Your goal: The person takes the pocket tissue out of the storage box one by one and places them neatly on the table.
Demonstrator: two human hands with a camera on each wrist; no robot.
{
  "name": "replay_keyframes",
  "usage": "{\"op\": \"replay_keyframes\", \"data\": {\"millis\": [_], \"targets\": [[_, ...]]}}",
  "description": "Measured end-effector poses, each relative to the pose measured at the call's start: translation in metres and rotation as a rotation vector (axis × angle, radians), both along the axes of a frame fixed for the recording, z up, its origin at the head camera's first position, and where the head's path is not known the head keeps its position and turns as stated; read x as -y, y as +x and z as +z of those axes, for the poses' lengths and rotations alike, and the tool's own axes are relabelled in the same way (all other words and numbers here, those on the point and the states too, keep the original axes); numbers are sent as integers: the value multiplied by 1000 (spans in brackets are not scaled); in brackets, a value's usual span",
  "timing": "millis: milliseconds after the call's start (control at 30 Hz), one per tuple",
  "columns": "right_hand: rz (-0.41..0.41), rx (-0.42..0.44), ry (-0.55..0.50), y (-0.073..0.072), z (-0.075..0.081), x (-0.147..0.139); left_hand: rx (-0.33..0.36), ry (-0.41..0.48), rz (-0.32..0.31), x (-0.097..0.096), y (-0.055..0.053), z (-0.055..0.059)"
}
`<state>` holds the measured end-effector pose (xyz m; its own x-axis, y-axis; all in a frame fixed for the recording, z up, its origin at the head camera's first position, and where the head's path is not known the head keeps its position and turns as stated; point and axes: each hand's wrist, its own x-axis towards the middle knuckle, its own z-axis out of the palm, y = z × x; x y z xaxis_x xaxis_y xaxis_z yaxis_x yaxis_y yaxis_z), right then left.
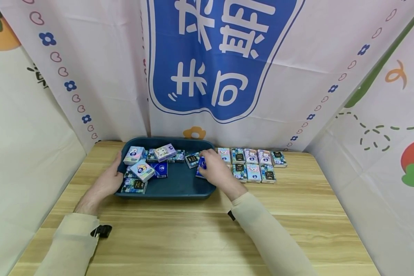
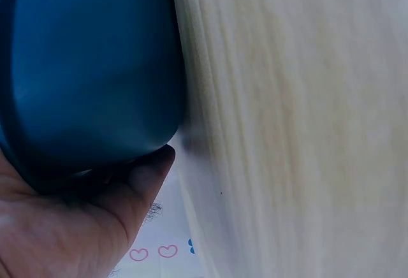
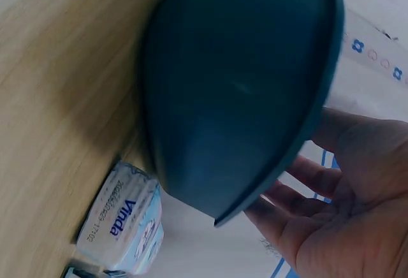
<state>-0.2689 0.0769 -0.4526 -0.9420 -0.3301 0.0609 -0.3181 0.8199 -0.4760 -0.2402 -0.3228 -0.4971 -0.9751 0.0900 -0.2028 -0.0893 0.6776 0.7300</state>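
Note:
A dark teal tray point(image 1: 179, 188) holds several small tissue packs, most of them toward its left end. My left hand point(image 1: 107, 178) grips the tray's left end; in the left wrist view a fingertip point(image 2: 159, 160) lies against the outer wall. My right hand point(image 1: 215, 168) reaches over the right end and holds a dark blue tissue pack point(image 1: 201, 167) just inside the tray, partly hidden by the fingers. A floral-patterned tissue pack point(image 1: 192, 160) lies beside it. In the right wrist view, the tray's wall point(image 3: 236, 99) hides the held pack.
Right of the tray, two rows of tissue packs point(image 1: 253, 172) stand side by side near the table's back edge, partly covered by my right hand. A printed cloth point(image 1: 124, 76) hangs behind the wooden table point(image 1: 193, 237), with more cloth at both sides.

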Motion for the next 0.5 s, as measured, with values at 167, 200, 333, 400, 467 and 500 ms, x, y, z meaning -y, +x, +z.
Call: {"op": "replay_keyframes", "data": {"millis": [167,200,333,400,467,500], "targets": [[58,-18,102,0,-4,9,-4,13,-4,0,0,-1],[63,-11,121,1,-4,11,-5,18,-5,0,0,-1],[58,27,189,-1,-8,19,-8,21,-9,1,0,-1],[53,25,220,-8,-19,21,-9,20,-10,1,0,-1],[48,24,241,-20,-37,22,-10,19,-10,1,0,-1],[48,18,248,-27,-49,22,-9,19,-10,0,0,-1]]}}
